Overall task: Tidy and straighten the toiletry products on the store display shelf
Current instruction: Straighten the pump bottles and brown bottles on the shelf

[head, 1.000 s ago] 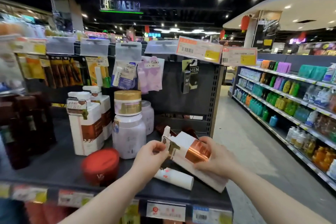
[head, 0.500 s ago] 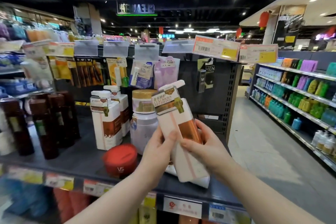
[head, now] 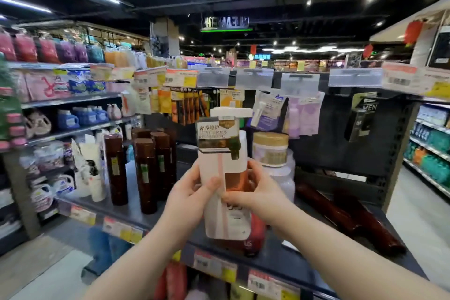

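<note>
I hold a white pump bottle [head: 226, 168] with a copper label and a gold neck tag upright above the dark shelf [head: 136, 212]. My left hand [head: 190, 197] grips its left side, thumb across the front. My right hand [head: 255, 192] grips its right side. Behind the bottle stands a pale jar with a gold lid [head: 270, 146]. A red round tub [head: 255, 234] sits on the shelf under the bottle, mostly hidden. To the left stand several tall brown bottles [head: 146, 173]. Two dark red bottles [head: 350, 217] lie flat on the shelf at the right.
Hanging sachets and packets [head: 280, 114] cover the back panel above the shelf. Price tags [head: 214, 265] line the shelf's front edge. More stocked shelves [head: 73, 119] run along the left. An aisle with green bottles [head: 433, 156] opens at the right.
Both hands have lifted the white pump bottle from lying tilted on the shelf to upright. My view has swung left, so the brown bottles and left shelves now show more.
</note>
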`<move>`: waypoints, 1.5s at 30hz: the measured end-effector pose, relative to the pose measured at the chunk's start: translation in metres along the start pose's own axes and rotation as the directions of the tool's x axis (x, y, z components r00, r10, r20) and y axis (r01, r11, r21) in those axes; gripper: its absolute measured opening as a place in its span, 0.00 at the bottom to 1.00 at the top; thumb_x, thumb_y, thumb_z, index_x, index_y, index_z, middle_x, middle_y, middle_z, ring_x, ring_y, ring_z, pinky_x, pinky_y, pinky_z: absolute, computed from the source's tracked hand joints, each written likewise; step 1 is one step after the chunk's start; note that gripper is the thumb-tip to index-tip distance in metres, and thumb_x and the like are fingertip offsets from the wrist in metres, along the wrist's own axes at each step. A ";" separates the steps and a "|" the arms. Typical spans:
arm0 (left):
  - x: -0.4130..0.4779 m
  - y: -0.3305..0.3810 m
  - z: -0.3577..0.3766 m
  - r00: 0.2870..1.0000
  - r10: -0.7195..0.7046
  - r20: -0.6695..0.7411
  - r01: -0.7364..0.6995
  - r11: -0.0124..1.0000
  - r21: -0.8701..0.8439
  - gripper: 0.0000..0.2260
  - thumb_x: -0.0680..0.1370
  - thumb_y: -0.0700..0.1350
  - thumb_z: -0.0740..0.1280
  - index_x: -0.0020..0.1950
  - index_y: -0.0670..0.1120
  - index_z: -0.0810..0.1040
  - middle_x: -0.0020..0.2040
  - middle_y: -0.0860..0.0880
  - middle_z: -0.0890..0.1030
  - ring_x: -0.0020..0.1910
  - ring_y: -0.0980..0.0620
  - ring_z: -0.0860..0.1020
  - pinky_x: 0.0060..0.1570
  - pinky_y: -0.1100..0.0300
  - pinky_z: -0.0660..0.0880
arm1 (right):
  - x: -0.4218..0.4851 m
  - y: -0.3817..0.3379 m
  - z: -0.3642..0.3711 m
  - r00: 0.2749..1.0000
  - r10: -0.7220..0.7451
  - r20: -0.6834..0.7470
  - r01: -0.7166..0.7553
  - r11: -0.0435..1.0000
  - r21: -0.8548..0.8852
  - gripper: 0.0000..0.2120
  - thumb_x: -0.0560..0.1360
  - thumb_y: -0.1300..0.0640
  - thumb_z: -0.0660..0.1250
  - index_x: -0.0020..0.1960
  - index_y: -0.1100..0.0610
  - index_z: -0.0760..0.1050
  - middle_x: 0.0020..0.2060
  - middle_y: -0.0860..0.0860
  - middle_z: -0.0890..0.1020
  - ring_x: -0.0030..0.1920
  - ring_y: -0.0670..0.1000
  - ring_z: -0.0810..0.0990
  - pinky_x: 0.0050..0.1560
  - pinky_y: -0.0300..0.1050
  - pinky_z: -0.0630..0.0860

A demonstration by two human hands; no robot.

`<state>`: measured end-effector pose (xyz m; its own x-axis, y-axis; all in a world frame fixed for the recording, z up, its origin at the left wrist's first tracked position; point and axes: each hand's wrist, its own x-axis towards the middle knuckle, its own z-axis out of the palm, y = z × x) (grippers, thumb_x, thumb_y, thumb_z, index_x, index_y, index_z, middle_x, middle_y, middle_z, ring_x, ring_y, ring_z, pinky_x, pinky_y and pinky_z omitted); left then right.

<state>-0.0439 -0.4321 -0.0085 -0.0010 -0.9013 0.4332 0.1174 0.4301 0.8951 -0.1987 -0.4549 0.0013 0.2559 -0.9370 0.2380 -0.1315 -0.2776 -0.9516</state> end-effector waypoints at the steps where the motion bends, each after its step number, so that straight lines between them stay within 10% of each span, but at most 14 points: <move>1: 0.003 0.000 -0.013 1.000 -0.001 0.006 0.001 1.000 -0.004 0.16 0.72 0.43 0.66 0.58 0.53 0.76 0.50 0.55 0.84 0.47 0.56 0.82 0.40 0.66 0.78 | 0.008 0.001 0.012 1.000 0.000 0.002 0.000 1.000 -0.024 0.43 0.52 0.47 0.77 0.65 0.45 0.67 0.58 0.47 0.78 0.59 0.49 0.76 0.60 0.55 0.75; 12: 0.037 -0.055 -0.099 0.991 -0.102 0.084 0.098 0.994 0.046 0.16 0.72 0.45 0.67 0.58 0.59 0.75 0.53 0.58 0.83 0.53 0.56 0.81 0.47 0.60 0.78 | 0.056 0.041 0.080 0.995 0.085 -0.051 -0.089 0.992 -0.086 0.41 0.58 0.53 0.78 0.67 0.43 0.64 0.55 0.41 0.78 0.56 0.41 0.76 0.56 0.40 0.76; 19: 0.053 -0.095 -0.101 0.959 -0.178 0.219 0.168 0.984 0.063 0.19 0.70 0.49 0.69 0.60 0.60 0.75 0.56 0.56 0.81 0.55 0.58 0.79 0.50 0.60 0.77 | 0.063 0.069 0.084 0.962 0.210 -0.175 -0.222 0.973 -0.057 0.39 0.57 0.60 0.76 0.65 0.44 0.67 0.54 0.45 0.80 0.57 0.47 0.77 0.59 0.52 0.76; 27: 0.063 -0.113 -0.101 0.953 -0.139 0.271 0.101 0.984 0.149 0.27 0.72 0.38 0.70 0.63 0.64 0.69 0.55 0.66 0.79 0.55 0.66 0.77 0.45 0.73 0.74 | 0.061 0.064 0.085 0.955 0.190 -0.228 -0.226 0.964 -0.140 0.48 0.50 0.45 0.74 0.67 0.45 0.61 0.54 0.41 0.77 0.55 0.41 0.75 0.55 0.43 0.76; 45: 0.065 -0.116 -0.099 0.922 -0.209 0.327 0.128 0.959 0.253 0.28 0.69 0.45 0.73 0.57 0.73 0.68 0.54 0.68 0.78 0.55 0.68 0.75 0.43 0.74 0.74 | 0.066 0.060 0.058 0.973 0.205 -0.105 -0.230 0.878 -0.419 0.40 0.63 0.52 0.77 0.68 0.46 0.59 0.55 0.40 0.72 0.57 0.42 0.70 0.55 0.39 0.69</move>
<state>0.0402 -0.5457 -0.0947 -0.3501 -0.9038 0.2462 -0.1387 0.3099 0.9406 -0.1344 -0.5211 -0.0516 0.1217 -0.9909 0.0568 -0.5756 -0.1171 -0.8093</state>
